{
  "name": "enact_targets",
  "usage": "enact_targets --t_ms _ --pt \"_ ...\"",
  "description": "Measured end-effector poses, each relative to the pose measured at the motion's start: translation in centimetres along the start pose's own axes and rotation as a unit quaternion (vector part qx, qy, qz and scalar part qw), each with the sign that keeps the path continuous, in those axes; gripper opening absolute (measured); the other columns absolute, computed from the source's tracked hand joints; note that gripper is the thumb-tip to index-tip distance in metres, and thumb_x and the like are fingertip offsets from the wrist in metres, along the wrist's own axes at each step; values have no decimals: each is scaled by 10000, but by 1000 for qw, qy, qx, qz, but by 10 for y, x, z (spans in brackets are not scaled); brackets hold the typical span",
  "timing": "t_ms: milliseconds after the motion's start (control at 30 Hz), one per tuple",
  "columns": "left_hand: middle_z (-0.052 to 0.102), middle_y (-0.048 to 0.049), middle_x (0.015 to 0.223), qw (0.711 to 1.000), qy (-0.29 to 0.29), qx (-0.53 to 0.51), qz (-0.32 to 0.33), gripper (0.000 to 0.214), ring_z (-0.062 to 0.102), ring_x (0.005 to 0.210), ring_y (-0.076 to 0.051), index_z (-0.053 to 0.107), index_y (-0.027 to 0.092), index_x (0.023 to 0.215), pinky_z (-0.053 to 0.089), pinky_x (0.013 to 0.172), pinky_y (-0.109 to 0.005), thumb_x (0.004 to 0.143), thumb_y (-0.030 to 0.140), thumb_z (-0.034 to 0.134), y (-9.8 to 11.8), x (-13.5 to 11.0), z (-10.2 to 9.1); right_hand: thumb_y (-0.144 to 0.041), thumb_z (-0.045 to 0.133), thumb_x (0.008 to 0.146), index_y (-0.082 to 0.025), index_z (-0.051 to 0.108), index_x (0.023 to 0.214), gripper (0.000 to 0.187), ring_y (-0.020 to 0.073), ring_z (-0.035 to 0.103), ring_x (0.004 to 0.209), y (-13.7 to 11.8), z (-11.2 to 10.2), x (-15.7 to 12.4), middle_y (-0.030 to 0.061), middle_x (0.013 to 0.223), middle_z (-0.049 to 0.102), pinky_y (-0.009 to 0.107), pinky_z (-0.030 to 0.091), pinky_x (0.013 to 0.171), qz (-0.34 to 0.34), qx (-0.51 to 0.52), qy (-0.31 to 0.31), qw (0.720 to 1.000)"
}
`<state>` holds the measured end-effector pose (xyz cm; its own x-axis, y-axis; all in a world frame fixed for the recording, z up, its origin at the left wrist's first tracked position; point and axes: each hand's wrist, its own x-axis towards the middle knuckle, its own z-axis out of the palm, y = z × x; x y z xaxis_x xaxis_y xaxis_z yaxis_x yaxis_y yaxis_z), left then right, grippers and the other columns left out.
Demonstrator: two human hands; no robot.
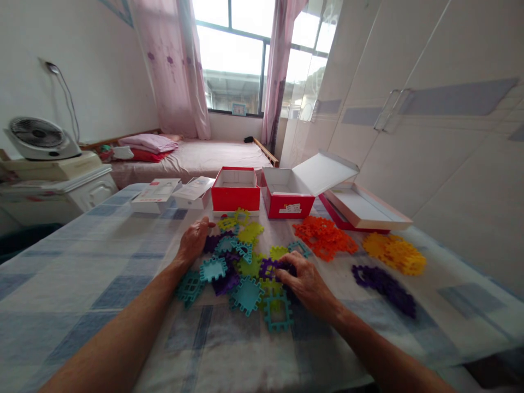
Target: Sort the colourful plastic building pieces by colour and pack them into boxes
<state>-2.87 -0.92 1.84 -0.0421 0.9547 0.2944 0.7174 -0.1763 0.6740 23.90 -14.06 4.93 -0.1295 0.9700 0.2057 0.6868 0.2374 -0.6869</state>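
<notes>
A mixed pile of flat plastic building pieces with notched edges lies before me. Between the thumb and fingers of my right hand (pixel 305 275) is a purple building piece (pixel 267 268) with window-like openings, at the pile's right side. My left hand (pixel 194 240) rests along the left edge of the pile, its fingers partly stretched out beside a dark purple piece (pixel 212 242); I see nothing held in it. Near the hands are a teal square piece (pixel 248 295), a teal frame (pixel 278 314), a light blue piece (pixel 213 268) and a yellow-green piece (pixel 250 233).
Separate heaps of orange pieces (pixel 325 237), yellow pieces (pixel 395 253) and purple pieces (pixel 385 289) lie to the right. Behind stand a red box (pixel 236 197), an open-lidded red box (pixel 289 208), a shallow box lid (pixel 368 210) and white boxes (pixel 158 191) on the checked tablecloth (pixel 164 355).
</notes>
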Motion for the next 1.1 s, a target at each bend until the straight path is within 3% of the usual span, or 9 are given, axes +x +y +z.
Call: enact_targets --t_ms 100,200,333,433,667,733,800,933,1100 --pt "652 -126 1047 1000 0 0 -6 753 583 977 -261 671 136 961 426 885 -364 845 578 73 -1 0 0 -331 488 838 -189 627 872 202 148 582 789 8 -17 -4 19 830 618 272 446 736 26 21 45 998" --pt "650 -124 1057 1000 0 7 -3 749 585 977 -261 674 139 959 433 875 -362 845 573 73 -3 1 1 -381 457 847 -208 592 1070 312 179 612 864 29 -49 -18 37 979 653 306 470 773 71 3 98 993" --pt "650 -124 1052 1000 2 10 -2 754 587 975 -261 675 140 956 441 858 -355 841 570 67 -5 2 1 -376 434 846 -215 583 1134 362 227 584 1014 67 -87 -44 62 1123 623 377 436 896 86 -123 135 980" --pt "646 -130 1055 1000 0 11 -1 743 586 973 -264 670 133 966 437 859 -364 845 561 74 -5 2 2 -343 405 855 -193 578 1132 360 229 564 1035 91 -98 -59 81 1128 605 389 415 932 78 -203 135 967" --pt "652 -120 1039 1000 15 4 0 776 587 963 -251 678 142 936 438 858 -348 838 599 58 -4 1 2 -337 381 858 -136 608 1076 373 290 504 1016 109 -97 -63 139 1066 554 471 375 941 -11 -387 208 898" --pt "653 -125 1033 1000 22 -4 1 796 589 958 -247 679 137 926 435 863 -343 830 624 57 -4 1 3 -352 383 858 -145 615 1050 366 297 498 1028 104 -96 -56 138 1072 553 481 365 948 -33 -383 225 895" --pt "655 -125 1019 999 28 -15 -1 806 593 948 -243 680 135 920 434 864 -339 828 632 52 -4 1 4 -352 385 861 -163 612 1037 344 280 508 1029 90 -91 -44 126 1074 557 454 385 942 -46 -340 222 913" --pt "658 -120 1007 999 33 -26 -5 783 595 943 -244 679 138 922 434 865 -341 834 625 73 -6 2 5 -248 392 852 -184 590 1105 327 225 523 1047 52 -66 -14 94 1126 572 375 427 923 -74 -261 111 956" --pt "650 -125 1024 999 21 -24 -1 746 596 962 -246 676 133 934 429 882 -347 857 567 75 -5 1 4 -34 380 734 -185 513 1264 566 256 414 1212 44 -35 20 81 1295 528 455 351 983 -106 -337 -22 935"
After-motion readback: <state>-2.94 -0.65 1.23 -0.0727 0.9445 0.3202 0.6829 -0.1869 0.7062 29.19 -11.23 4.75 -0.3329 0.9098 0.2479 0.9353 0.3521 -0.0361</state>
